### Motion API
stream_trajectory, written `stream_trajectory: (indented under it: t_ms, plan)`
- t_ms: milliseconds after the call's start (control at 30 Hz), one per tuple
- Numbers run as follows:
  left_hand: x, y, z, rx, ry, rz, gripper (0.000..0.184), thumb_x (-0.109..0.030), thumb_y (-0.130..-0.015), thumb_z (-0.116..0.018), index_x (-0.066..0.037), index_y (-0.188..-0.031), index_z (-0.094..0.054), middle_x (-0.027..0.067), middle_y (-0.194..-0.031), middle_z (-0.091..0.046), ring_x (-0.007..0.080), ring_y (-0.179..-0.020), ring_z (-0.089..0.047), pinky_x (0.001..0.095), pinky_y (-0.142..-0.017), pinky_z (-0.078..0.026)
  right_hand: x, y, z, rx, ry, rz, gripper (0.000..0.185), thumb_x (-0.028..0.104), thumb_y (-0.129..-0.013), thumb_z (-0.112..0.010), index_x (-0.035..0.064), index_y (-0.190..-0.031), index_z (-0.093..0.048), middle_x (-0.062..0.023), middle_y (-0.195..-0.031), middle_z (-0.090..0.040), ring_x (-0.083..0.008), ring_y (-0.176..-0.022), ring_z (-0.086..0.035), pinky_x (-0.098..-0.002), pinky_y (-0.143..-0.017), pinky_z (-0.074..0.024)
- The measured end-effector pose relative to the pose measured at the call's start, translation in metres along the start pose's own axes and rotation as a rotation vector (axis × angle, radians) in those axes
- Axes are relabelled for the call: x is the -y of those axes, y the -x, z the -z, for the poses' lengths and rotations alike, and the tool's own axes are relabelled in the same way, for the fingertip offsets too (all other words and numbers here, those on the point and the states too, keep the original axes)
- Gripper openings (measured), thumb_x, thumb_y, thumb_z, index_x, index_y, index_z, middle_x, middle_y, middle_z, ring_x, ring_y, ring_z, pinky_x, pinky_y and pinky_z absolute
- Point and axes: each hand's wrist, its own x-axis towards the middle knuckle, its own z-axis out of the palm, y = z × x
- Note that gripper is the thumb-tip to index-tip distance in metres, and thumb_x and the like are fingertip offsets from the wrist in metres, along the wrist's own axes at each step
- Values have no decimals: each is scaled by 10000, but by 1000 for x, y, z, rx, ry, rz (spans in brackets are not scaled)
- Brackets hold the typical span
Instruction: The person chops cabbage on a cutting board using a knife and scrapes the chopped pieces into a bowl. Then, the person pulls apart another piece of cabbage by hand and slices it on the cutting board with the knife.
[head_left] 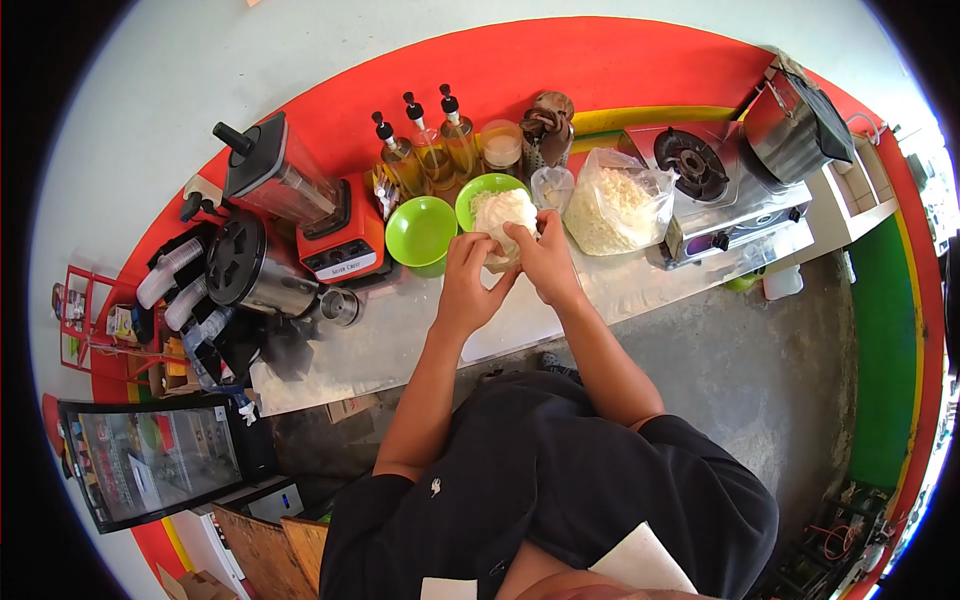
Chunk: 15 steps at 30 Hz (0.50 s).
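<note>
My left hand and my right hand are together over the counter, fingers closed on a white bundle. It looks like a thin plastic bag with white contents, though I cannot make out what is inside. Just behind it is a bright green bowl, partly hidden by the bundle and my fingers. A second green bowl stands to the left of my left hand. Right of my right hand sits a clear plastic bag of pale, shredded-looking food. A small clear cup stands between that bag and the green bowl.
A red blender, a large steel pot and a metal cup stand on the left of the metal counter. Several oil bottles line the back. A gas stove and a tall pot are at right.
</note>
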Motion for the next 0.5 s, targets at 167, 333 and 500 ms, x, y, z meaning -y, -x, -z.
stream_trajectory:
  t_ms: [167,333,500]
  plan:
    - [0,0,-2,-85,-8,-23,355,-125,-741,-863,-42,-933,-577,104,-998,-569,331,-966,-538,426,-834,-457,8,2,0,-16,-30,21,489,211,-884,-749,-46,-1161,-438,-163,-1101,-558,-206,-997,-564,-327,-835,-498]
    - [7,1,-6,-191,5,67,257,-27,-797,-753,-53,-937,-539,130,-1004,-537,331,-943,-531,405,-838,-450,5,6,-5,23,-107,93,487,161,-890,-745,-30,-1186,-409,-146,-1126,-552,-188,-1028,-559,-315,-859,-496]
    - [-2,-4,-17,-399,287,285,367,40,-883,-559,-13,-1239,-486,173,-1251,-518,302,-1139,-550,396,-976,-452,11,12,-6,112,-284,200,546,34,-900,-712,6,-1283,-324,-148,-1247,-508,-192,-1134,-558,-328,-958,-500]
